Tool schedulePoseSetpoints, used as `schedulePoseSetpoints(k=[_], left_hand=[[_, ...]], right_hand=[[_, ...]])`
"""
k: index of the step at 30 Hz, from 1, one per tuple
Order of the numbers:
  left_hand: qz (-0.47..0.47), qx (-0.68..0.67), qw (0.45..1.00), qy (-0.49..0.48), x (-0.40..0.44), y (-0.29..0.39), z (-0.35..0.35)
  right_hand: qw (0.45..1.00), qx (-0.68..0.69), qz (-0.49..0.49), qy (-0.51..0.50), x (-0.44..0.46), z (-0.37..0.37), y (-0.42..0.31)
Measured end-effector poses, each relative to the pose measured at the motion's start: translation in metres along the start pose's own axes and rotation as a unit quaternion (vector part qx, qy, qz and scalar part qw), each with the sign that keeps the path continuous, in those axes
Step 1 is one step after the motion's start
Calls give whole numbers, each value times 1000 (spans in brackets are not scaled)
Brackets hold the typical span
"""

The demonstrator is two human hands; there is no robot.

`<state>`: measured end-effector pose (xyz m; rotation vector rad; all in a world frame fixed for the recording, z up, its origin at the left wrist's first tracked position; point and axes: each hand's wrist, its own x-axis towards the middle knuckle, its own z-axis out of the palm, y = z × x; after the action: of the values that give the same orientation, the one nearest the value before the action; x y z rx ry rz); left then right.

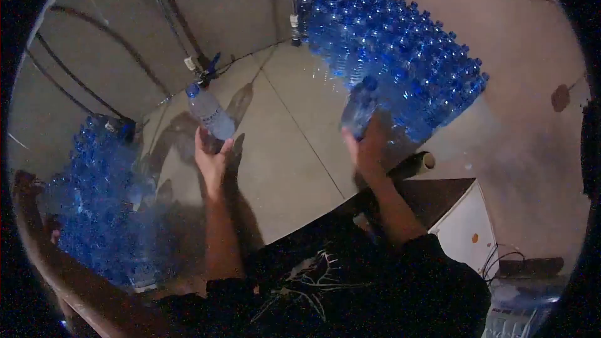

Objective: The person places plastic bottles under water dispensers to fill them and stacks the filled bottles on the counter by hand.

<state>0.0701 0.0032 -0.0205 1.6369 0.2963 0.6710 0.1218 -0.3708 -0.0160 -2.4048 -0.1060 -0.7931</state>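
Observation:
A clear plastic bottle with a blue cap leans to the left in my left hand, whose fingers are wrapped round its lower end. In my right hand is a blue-tinted plastic bottle, its top tilted to the right. That hand is close to the near edge of a large block of blue bottles standing on the floor. Both bottles are held apart from each other, above the pale floor.
Another stack of blue bottles is at the left, with a person's arm beside it. A cardboard tube and a white-sided box lie near my right arm. Pipes run along the wall.

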Motion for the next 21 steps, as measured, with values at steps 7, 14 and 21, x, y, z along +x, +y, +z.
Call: schedulePoseSetpoints(k=[7, 14, 21], left_hand=[[-24, 140, 990, 22, -22, 4, -11], [-148, -102, 980, 89, -159, 84, -64], [-164, -108, 965, 172, -209, 92, -121]], right_hand=[[989, 52, 26, 140, 63, 53, 62], [943, 268, 191, 57, 70, 44, 15], [816, 399, -329, -257, -28, 57, -319]])
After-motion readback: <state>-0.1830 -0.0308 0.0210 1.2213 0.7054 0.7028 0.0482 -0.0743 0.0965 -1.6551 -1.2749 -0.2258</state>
